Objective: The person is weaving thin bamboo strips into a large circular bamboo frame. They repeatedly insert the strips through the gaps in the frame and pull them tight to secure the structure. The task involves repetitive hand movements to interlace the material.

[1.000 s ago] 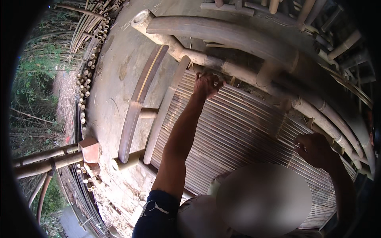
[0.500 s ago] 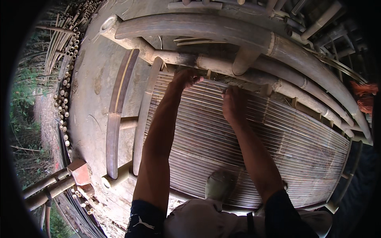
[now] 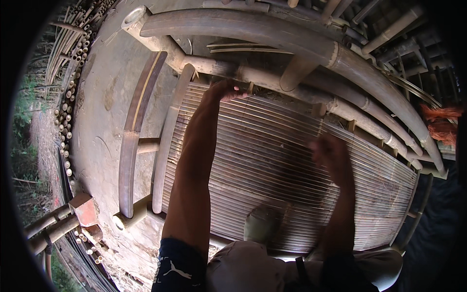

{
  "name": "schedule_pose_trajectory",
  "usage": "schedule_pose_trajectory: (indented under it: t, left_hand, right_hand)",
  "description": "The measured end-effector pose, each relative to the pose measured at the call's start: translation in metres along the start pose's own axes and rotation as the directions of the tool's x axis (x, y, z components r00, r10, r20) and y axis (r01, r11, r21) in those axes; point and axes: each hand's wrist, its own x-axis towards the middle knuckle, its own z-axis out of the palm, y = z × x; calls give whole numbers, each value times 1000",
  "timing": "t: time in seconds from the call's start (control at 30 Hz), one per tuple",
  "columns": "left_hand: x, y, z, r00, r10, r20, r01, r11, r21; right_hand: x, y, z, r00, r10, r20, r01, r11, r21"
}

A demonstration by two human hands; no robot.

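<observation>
The presumably stiff slatted panel (image 3: 272, 146) is best held by its far edge, left hand (image 3: 225, 91) half-curled there, right hand (image 3: 332, 152) loosely curled over it, anything held indiscernible.

Over the long panel of thin brown bamboo slats (image 3: 272, 141), the bare right hand (image 3: 332, 153) blurs, fingers smeared! At the panel's far edge, the bare left hand (image 3: 226, 91): too small to tell what it pinches. Nearside of the panel, a dark navy fabric sleeve (image 3: 177, 265) gets cut off!
</observation>
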Motion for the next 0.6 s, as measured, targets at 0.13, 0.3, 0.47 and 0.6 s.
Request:
schedule_pose_trajectory:
  t: [0.13, 0.3, 0.47, 0.6]
  left_hand:
    - [-8, 28, -9, 997, -68, 25, 65, 992, 109]
    - [-12, 18, -10, 994, -110, 3, 109, 988, 106]
    - [-8, 21, -9, 984, -176, -18, 176, 968, 181]
    - [-5, 15, -2, 985, -161, -55, 168, 971, 169]
  right_hand:
    - [-33, -51, -51, 555, -813, -179, 831, 533, 158]
    - [-20, -87, -80, 345, -918, 195, 656, 384, 649]
    - [47, -42, -52, 939, -338, 69, 332, 939, 90]
    - [93, 20, -32, 949, -197, -247, -24, 736, -677]
